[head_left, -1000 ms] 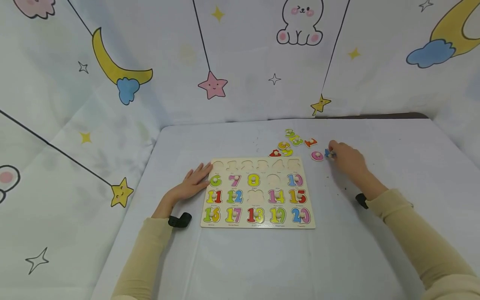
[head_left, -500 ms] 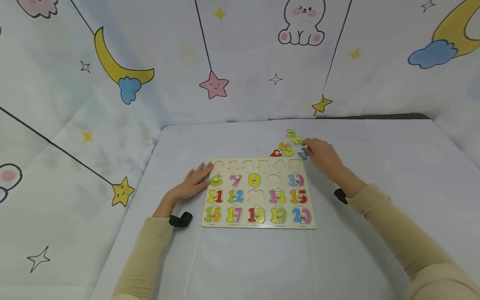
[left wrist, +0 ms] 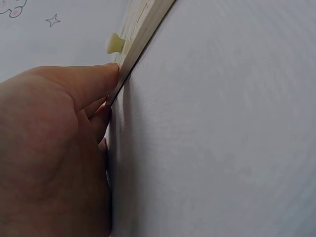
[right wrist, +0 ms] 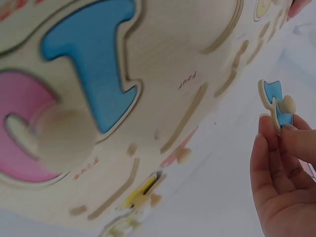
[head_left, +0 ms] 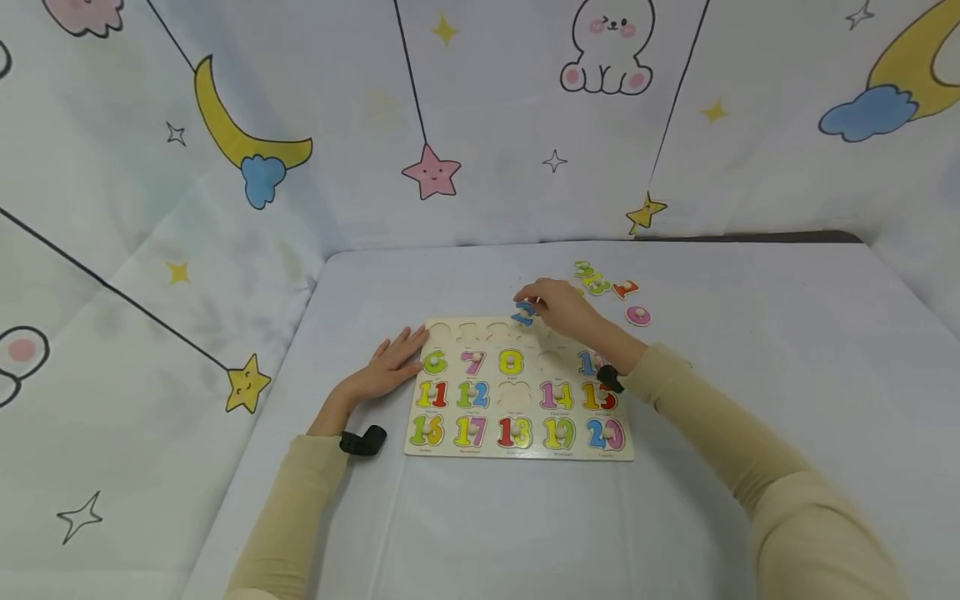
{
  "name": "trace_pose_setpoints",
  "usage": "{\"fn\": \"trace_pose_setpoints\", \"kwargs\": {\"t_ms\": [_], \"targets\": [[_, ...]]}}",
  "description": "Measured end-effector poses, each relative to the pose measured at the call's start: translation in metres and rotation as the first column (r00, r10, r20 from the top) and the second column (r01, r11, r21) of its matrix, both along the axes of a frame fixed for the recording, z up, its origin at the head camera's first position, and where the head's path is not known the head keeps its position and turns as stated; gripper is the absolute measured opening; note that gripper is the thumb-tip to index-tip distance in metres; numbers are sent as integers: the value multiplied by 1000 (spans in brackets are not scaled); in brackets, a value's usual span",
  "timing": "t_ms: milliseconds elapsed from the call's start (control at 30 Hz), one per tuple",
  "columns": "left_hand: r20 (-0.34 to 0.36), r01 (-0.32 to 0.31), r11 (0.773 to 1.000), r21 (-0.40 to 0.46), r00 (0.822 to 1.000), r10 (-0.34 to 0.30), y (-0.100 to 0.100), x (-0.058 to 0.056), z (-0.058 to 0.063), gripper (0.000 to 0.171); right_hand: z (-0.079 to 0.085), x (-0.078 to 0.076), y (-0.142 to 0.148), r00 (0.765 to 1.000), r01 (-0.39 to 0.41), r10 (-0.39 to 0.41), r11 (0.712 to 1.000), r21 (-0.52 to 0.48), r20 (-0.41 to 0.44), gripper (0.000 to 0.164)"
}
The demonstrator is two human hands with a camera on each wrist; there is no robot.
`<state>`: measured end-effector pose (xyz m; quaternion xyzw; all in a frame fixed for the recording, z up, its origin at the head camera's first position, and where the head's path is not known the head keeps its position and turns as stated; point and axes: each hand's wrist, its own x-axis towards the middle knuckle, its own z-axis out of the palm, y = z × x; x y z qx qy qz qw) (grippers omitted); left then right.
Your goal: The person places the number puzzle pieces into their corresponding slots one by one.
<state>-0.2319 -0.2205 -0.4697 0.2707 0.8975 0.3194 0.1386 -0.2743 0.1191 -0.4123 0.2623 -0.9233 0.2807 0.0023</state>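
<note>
My right hand (head_left: 562,308) pinches a blue number 2 puzzle piece (head_left: 523,314) over the far edge of the wooden number board (head_left: 517,456). In the right wrist view the blue piece shows its round wooden knob (right wrist: 288,104), with thumb and fingertips at its lower end. My left hand (head_left: 382,367) lies at the board's left edge with fingers extended; in the left wrist view the thumb (left wrist: 98,81) touches that edge. Numbers such as the 8 (head_left: 511,361) and the 20 (head_left: 606,434) sit in their recesses. The far row's visible recesses are bare, as is the thirteen recess (head_left: 514,394).
Beyond the board lie loose pieces: a green 3 (head_left: 583,269), a yellow-green piece (head_left: 597,285), an orange-red 1 (head_left: 625,289) and a pink oval piece (head_left: 637,316). My right hand hides others, partly seen in the right wrist view, like a yellow piece (right wrist: 138,193).
My right hand has carried the blue piece leftward from the right of the loose pieces to above the board's far edge. My left hand stays at the board's left edge.
</note>
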Motion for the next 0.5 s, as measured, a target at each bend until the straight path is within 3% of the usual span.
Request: {"fn": "trace_pose_setpoints", "kwargs": {"t_ms": [200, 500], "targets": [[0, 5, 1000, 3, 1000, -5, 0, 0, 0, 61, -7, -6, -22, 998, -53, 53, 998, -21, 27, 21], [4, 6, 1000, 7, 1000, -6, -1, 1, 0, 61, -15, -10, -36, 992, -100, 97, 995, 23, 84, 16]]}}
